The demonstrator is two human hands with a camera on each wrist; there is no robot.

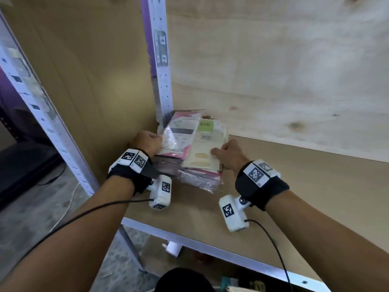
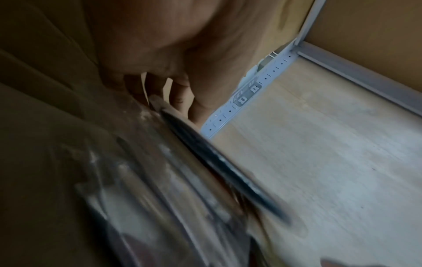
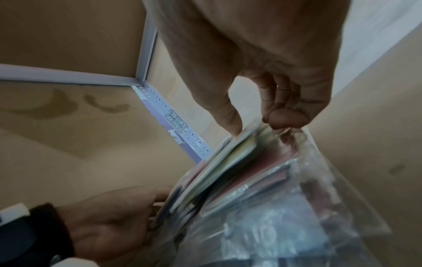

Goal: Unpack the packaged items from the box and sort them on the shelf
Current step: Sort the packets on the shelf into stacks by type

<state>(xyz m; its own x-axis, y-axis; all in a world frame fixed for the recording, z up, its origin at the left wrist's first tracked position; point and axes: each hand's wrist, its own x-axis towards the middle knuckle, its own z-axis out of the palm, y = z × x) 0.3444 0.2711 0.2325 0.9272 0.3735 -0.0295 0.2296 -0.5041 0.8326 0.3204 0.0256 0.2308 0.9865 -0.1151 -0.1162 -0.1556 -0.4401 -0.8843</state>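
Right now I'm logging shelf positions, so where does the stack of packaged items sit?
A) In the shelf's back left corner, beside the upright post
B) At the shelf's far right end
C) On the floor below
A: the stack of packaged items lies on the shelf board against the upright post in the back left corner, between both hands.

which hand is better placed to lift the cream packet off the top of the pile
Probably the right hand: its thumb and fingers already pinch the cream packet. The left hand braces the pile's far side by the post.

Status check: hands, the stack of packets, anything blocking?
Left hand grips the stack of clear-wrapped flat packets at its left edge. Right hand pinches the top packets' right edge. Stack on the brown shelf board, in the corner by the white perforated post.
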